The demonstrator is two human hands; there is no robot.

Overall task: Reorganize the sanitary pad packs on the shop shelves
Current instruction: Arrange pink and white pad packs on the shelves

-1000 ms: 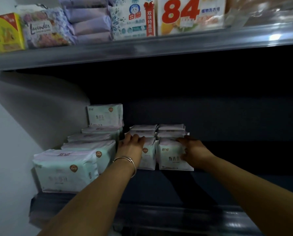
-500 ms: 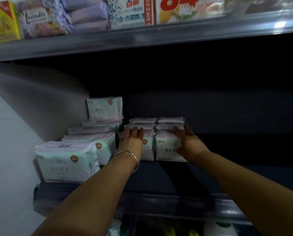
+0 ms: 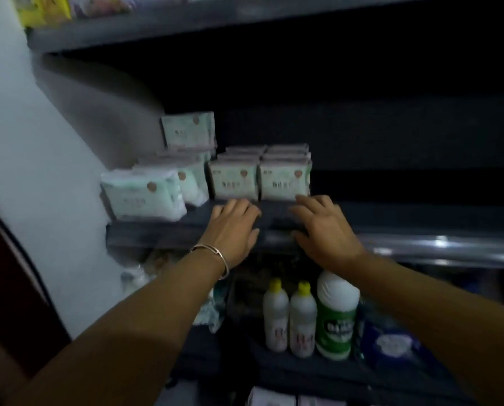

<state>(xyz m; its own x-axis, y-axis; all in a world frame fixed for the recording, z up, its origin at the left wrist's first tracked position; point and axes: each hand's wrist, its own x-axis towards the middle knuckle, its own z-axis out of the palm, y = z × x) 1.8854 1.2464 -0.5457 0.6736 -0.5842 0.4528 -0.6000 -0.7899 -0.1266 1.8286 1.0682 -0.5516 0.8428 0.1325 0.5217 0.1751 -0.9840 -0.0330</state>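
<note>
Both hands hover low at the front edge of the dark shelf (image 3: 163, 227), fingers spread and loose, gripping nothing. The left hand (image 3: 233, 227), bracelet (image 3: 212, 253) on its wrist, sits just below the left front pad pack (image 3: 233, 180); the right hand (image 3: 324, 230) lies just under the right front pad pack (image 3: 284, 180), fingertips near its bottom edge. Both packs stand upright, side by side, more packs stacked behind. Larger mint packs (image 3: 142, 194) line up to the left.

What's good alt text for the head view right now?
Two bare hands, left hand and right hand, hover open over the shelf edge just in front of two rows of upright sanitary pad packs. White bottles stand on the shelf below.
</note>
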